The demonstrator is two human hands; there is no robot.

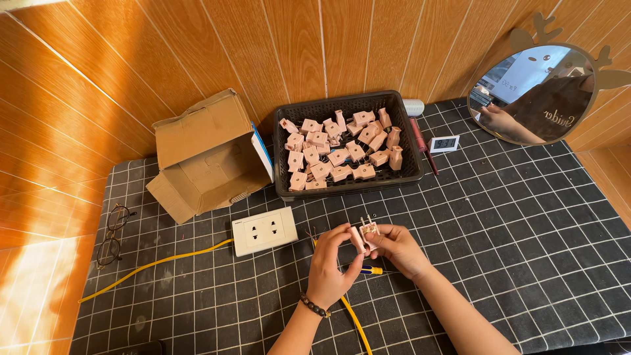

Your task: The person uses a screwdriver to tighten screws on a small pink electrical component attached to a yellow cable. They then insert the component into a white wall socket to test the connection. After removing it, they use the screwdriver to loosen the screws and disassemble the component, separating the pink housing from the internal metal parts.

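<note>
Both hands meet over the black checked mat, holding one small pink plug (365, 235) with metal prongs pointing up. My left hand (333, 262), with a dark bead bracelet on the wrist, pinches the plug's left side. My right hand (397, 249) grips its right side. Under the hands lies a yellow cable (355, 317) and a small yellow-handled tool (372, 270). A white wall socket plate (265, 231) sits just left of the hands, with another yellow cable (158, 263) running off to the left.
A black mesh tray (407, 135) behind the hands holds several pink plugs (338, 154). An open cardboard box (204, 154) lies at the left. Eyeglasses (112, 235) rest at the mat's left edge. A red screwdriver (422, 143), a small digital display (445, 143) and a mirror (536, 92) stand at the back right.
</note>
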